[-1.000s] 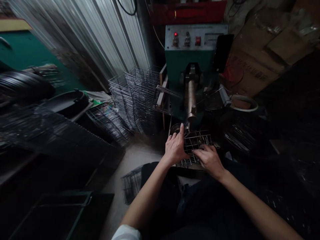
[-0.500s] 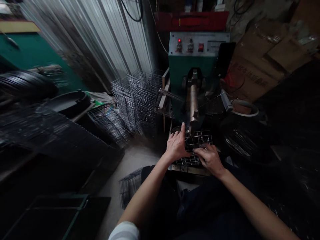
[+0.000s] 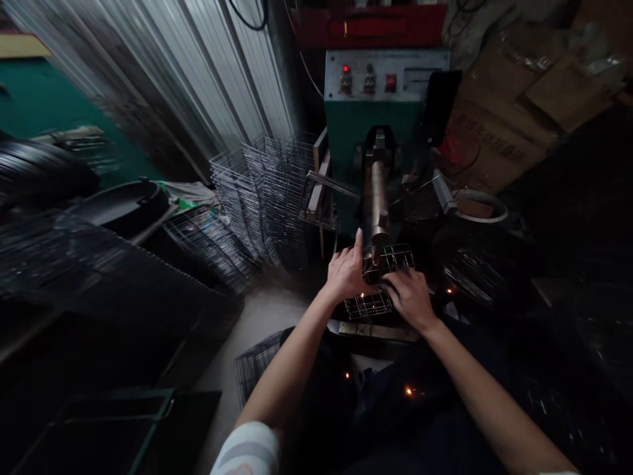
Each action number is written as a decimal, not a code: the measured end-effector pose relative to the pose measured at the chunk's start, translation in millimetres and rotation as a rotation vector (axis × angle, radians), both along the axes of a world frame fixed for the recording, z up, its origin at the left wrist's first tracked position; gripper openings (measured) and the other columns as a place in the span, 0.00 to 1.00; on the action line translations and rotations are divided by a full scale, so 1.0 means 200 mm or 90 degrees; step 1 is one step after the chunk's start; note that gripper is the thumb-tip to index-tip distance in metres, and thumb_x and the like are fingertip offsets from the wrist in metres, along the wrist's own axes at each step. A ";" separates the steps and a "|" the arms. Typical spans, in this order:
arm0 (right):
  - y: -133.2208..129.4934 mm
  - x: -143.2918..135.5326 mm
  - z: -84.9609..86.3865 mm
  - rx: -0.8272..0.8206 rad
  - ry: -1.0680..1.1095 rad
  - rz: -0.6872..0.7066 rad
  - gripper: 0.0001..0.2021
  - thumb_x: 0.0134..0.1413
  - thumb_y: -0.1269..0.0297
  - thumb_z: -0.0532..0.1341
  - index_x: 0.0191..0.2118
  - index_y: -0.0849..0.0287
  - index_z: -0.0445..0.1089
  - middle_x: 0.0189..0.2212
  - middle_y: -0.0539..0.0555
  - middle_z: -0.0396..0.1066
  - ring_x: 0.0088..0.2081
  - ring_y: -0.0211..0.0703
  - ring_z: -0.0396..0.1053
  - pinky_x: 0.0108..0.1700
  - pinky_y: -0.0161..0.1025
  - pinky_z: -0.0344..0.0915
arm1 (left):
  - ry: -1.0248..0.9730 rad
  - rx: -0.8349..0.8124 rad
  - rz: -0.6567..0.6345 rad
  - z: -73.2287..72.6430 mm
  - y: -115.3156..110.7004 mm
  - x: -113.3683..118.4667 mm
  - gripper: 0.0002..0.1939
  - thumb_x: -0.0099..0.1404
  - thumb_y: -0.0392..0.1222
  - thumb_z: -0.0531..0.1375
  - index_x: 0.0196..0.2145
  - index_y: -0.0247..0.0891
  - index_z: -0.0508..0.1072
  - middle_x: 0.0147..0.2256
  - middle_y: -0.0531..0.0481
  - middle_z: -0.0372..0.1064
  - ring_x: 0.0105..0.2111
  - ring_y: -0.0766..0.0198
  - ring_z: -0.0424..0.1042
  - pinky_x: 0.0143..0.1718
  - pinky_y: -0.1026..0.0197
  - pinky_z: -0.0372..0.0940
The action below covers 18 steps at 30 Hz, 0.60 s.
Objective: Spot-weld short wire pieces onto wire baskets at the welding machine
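Observation:
A small wire mesh basket [image 3: 368,305] sits under the rod-like electrode arm [image 3: 380,204] of a green spot welder [image 3: 351,125]. At the basket's left side is my left hand [image 3: 345,272], its index finger pointing up along the arm and its thumb and other fingers closed on the wires. My right hand [image 3: 409,295] grips the mesh from the right, fingers bent over it; what lies under the fingertips is hidden. Bright sparks [image 3: 408,391] fly around the basket and over my lap.
Stacked wire mesh panels [image 3: 262,198] stand left of the welder. A dark round pan [image 3: 121,208] is farther left. Cardboard boxes [image 3: 499,145] lean at the right, near a round bowl [image 3: 479,206]. A red case [image 3: 395,26] rests above the control panel.
Sparks have appeared around the basket and my lap. My hands and the basket sit slightly higher against the electrode. The whole view has shifted a little.

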State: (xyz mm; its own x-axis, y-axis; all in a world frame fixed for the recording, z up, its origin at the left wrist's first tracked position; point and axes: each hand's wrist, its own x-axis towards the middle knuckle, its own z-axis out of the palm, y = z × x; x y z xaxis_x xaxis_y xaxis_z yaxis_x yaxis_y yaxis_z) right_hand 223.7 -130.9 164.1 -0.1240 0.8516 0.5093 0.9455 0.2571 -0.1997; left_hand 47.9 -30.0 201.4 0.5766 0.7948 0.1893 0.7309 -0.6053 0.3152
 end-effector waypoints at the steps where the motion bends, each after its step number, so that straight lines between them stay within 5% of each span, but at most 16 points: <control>1: 0.02 0.00 0.00 -0.001 -0.002 -0.026 0.04 0.66 0.68 0.60 0.44 0.56 0.72 0.40 0.55 0.76 0.44 0.52 0.66 0.45 0.46 0.56 | 0.004 0.000 0.001 0.01 0.02 0.01 0.78 0.43 0.57 0.72 0.69 0.33 0.16 0.55 0.37 0.70 0.54 0.43 0.68 0.54 0.48 0.60; 9: 0.11 0.03 0.00 0.015 -0.002 -0.095 0.06 0.66 0.61 0.60 0.43 0.57 0.70 0.42 0.59 0.72 0.46 0.54 0.65 0.45 0.47 0.55 | 0.015 0.011 -0.021 0.03 0.13 0.02 0.75 0.46 0.59 0.70 0.69 0.33 0.18 0.54 0.37 0.71 0.53 0.43 0.70 0.52 0.49 0.61; 18: 0.23 0.12 0.05 -0.017 0.058 -0.023 0.08 0.66 0.61 0.60 0.37 0.55 0.74 0.37 0.56 0.73 0.43 0.52 0.66 0.45 0.47 0.57 | 0.052 -0.025 -0.018 0.07 0.26 0.04 0.75 0.45 0.58 0.71 0.70 0.33 0.23 0.54 0.34 0.71 0.53 0.40 0.71 0.51 0.50 0.63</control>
State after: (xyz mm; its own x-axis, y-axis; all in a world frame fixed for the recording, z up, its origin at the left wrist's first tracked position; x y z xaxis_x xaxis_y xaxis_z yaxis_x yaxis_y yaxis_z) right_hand 247.9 -85.4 173.8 -0.0466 0.8678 0.4947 0.9316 0.2165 -0.2921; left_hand 56.6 23.0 216.1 0.6106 0.7843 0.1096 0.7383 -0.6138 0.2795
